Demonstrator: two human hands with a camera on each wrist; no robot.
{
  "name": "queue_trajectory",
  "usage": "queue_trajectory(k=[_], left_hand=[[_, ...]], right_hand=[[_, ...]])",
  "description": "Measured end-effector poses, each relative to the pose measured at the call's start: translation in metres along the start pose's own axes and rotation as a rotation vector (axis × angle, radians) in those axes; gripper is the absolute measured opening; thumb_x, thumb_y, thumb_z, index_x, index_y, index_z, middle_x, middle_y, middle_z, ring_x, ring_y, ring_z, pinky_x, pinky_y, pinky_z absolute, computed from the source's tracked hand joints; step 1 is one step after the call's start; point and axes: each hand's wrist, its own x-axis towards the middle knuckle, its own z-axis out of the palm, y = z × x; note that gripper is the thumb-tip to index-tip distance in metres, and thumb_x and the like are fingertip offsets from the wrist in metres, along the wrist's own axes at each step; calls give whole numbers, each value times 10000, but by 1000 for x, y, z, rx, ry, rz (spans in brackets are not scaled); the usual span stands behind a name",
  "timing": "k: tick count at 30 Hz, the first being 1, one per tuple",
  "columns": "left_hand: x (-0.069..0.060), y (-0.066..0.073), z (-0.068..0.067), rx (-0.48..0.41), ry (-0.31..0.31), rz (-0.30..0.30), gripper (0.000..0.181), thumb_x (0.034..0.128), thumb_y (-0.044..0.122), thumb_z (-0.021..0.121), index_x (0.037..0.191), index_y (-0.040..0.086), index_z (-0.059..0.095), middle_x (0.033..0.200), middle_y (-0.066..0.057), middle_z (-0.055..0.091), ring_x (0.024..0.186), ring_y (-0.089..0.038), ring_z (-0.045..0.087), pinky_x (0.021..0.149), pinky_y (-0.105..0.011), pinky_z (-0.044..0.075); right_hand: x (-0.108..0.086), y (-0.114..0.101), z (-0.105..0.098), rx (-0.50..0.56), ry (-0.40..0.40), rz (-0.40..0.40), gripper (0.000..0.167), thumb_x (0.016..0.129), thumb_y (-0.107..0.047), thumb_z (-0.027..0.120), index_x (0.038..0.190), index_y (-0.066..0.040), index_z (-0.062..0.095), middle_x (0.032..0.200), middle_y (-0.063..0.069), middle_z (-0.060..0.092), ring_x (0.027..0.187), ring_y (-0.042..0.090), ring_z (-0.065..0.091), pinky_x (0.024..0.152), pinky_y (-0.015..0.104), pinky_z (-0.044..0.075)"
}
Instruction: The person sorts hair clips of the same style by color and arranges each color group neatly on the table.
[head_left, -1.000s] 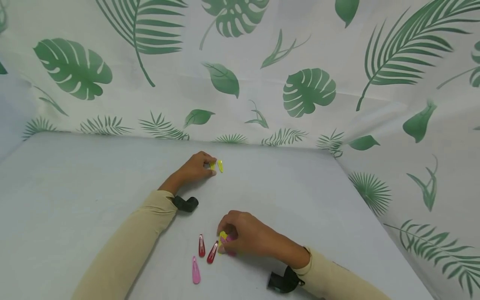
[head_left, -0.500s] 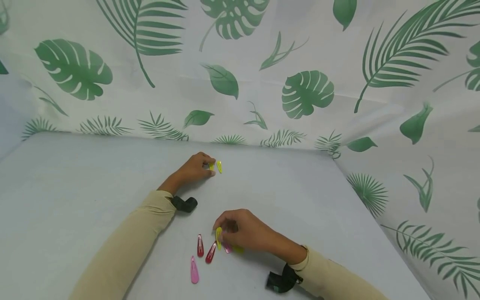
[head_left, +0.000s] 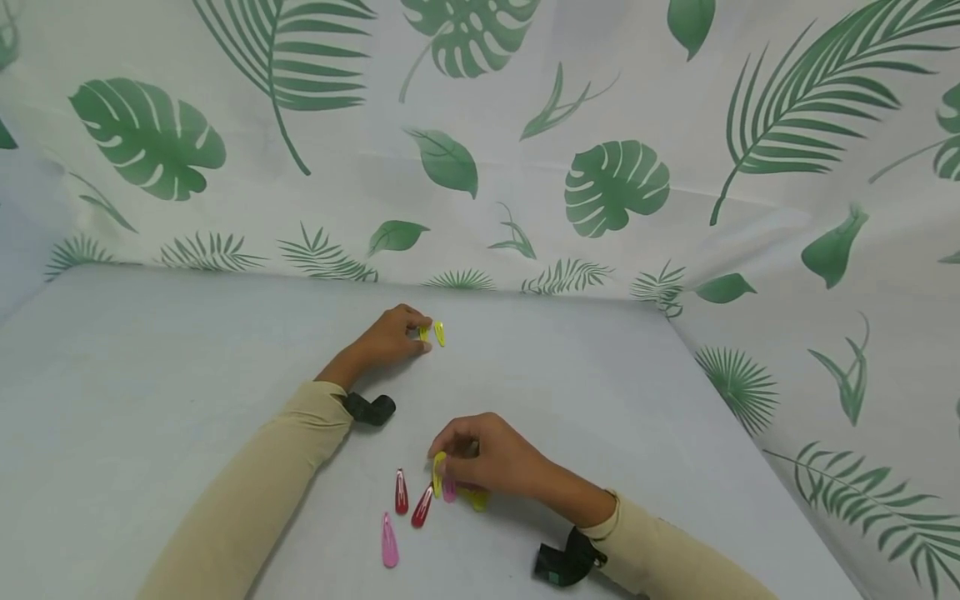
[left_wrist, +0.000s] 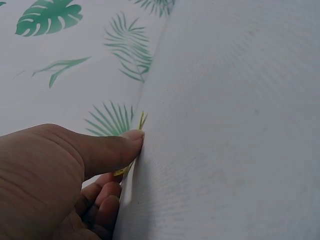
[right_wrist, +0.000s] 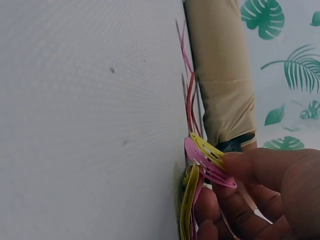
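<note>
At the far part of the table, my left hand (head_left: 390,335) holds a yellow snap hair clip (head_left: 424,333) between thumb and fingers. A second yellow clip (head_left: 439,333) lies just right of its fingertips. Nearer, my right hand (head_left: 495,454) pinches a yellow hair clip (right_wrist: 207,150) under the thumb, with a pink clip (right_wrist: 207,167) right against it. Below that hand, another yellow clip (head_left: 477,499) lies partly covered by the palm. Two red clips (head_left: 402,492) and a pink clip (head_left: 390,542) lie to its left. Other clips may be hidden under the right hand.
A white cloth (head_left: 225,350) covers the table. Behind and to the right rises a leaf-print sheet (head_left: 510,167). Black wrist cameras are strapped at the left wrist (head_left: 371,408) and right wrist (head_left: 566,562).
My right hand has risen slightly, turning the pinched yellow clip more upright and uncovering more of the yellow clip below. The left hand has stayed in place.
</note>
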Motion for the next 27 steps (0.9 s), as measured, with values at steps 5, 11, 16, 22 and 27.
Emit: queue_trajectory(k=[5,11,16,22,27], left_hand=[[-1,0,0,7,2,5,482,917,128,679,1352,-31,545,1330,-198,478,1218,-334,480,1012,-438,399],[-1,0,-1,3,-10,5,492,923,131,670,1365,-32,530,1339,-204,466,1227,-339,469,1019,-445,391],[-2,2,-1,8,-17,-2,493,928,131,663,1372,-31,522,1348,-203,458,1238,-340,459,1029,-448,382],[-1,2,-1,27,-19,-22,499,937,150,656,1388,-10,514,1363,-190,445,1255,-332,446,1040,-451,370],[-1,1,-1,26,-22,-24,505,933,156,661,1389,-6,514,1363,-190,446,1256,-333,445,1044,-451,366]], right_hand=[[1,0,1,29,-5,10,159,875,30,648,971,-56,740,870,-39,700,673,76,564,600,215,470],[0,-1,1,57,-36,26,154,893,-1,651,998,-55,749,860,-35,700,665,70,549,603,209,453],[1,0,-1,80,-24,30,173,903,2,631,1021,-59,742,954,-33,715,831,82,617,766,225,494],[4,2,-5,166,25,64,157,926,-34,627,1045,-43,730,955,-3,711,845,150,659,787,260,522],[7,2,-12,231,62,49,169,943,-58,628,1076,4,711,909,43,712,800,206,677,756,321,548]])
